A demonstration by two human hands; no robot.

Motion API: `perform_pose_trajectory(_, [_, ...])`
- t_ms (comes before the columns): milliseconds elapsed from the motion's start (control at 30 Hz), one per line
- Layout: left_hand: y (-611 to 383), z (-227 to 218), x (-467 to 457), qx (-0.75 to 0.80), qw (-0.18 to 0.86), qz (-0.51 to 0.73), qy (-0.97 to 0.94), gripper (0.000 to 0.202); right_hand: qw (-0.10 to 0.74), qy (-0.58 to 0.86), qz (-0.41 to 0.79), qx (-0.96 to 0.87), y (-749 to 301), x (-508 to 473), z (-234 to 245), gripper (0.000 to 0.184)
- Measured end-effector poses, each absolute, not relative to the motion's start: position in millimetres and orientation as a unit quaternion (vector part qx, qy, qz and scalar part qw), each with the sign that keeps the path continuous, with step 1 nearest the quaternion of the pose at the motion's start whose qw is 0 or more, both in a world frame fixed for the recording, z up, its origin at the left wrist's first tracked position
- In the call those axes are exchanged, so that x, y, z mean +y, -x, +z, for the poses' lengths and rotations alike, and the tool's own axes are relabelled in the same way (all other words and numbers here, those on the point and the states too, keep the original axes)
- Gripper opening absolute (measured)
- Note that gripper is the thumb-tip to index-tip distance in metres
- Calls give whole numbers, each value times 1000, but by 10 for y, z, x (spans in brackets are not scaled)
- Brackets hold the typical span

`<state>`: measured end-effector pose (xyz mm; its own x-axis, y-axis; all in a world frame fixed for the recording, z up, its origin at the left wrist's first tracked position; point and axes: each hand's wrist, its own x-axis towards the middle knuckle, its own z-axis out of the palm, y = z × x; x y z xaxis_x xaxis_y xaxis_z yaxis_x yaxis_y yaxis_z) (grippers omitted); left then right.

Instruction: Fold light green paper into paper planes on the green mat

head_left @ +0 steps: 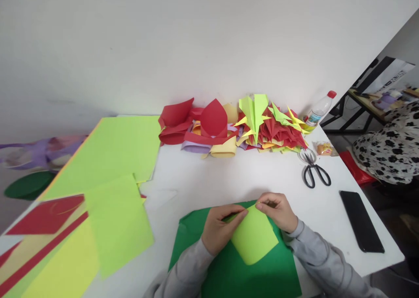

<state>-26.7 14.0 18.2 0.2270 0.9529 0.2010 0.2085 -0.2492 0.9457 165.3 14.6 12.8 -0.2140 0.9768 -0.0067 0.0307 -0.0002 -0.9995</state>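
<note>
A small sheet of lime-green paper [254, 239] is held over a dark green sheet [248, 276] at the front of the table. My left hand [221, 226] pinches its upper left edge between thumb and fingers. At the top corner, my right hand [276, 210] grips the same paper with thumb and forefinger. The lime-green paper looks curved, its lower edge bowing toward me. The fingers partly cover its upper edge, so I cannot tell whether it is folded there.
Lime-green sheets [127, 147] and red paper [49, 215] lie left. Rolled red paper [214, 117] and folded paper shapes [255, 117] line the wall. Scissors [316, 171], a black phone [362, 221], a bottle [319, 110] and a wrapped snack [324, 149] are right. Someone in patterned clothing [391, 143] sits beyond.
</note>
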Motion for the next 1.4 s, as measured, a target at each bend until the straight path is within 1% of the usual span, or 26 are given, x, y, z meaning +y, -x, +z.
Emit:
perform_pose_trajectory(300, [268, 219, 113, 443, 446, 441, -641, 14, 449, 451, 581, -507, -1640, 140, 151, 26])
perform_pose_trajectory(533, [262, 234, 126, 445, 455, 440, -634, 14, 457, 453, 589, -490, -1626, 144, 172, 27])
perform_pose_trajectory(767, [257, 239, 123, 456, 486, 433, -608, 12, 479, 458, 562, -494, -1609, 143, 190, 24])
perform_pose_trajectory(933, [243, 166, 141, 497, 520, 442, -536, 7, 508, 464, 521, -505, -1597, 107, 208, 17])
perform_pose_trajectory(1067, [199, 79, 149, 511, 568, 455, -457, 23, 525, 469, 482, -522, -1598, 85, 229, 16])
perform_pose_trajectory(1200, [153, 5, 130, 518, 609, 464, -382, 26, 533, 476, 427, -554, -1589, 65, 216, 16])
perform_pose_trajectory(1400, [132, 5, 110, 531, 626, 486, -299, 34, 559, 485, 394, -545, -1545, 37, 172, 14])
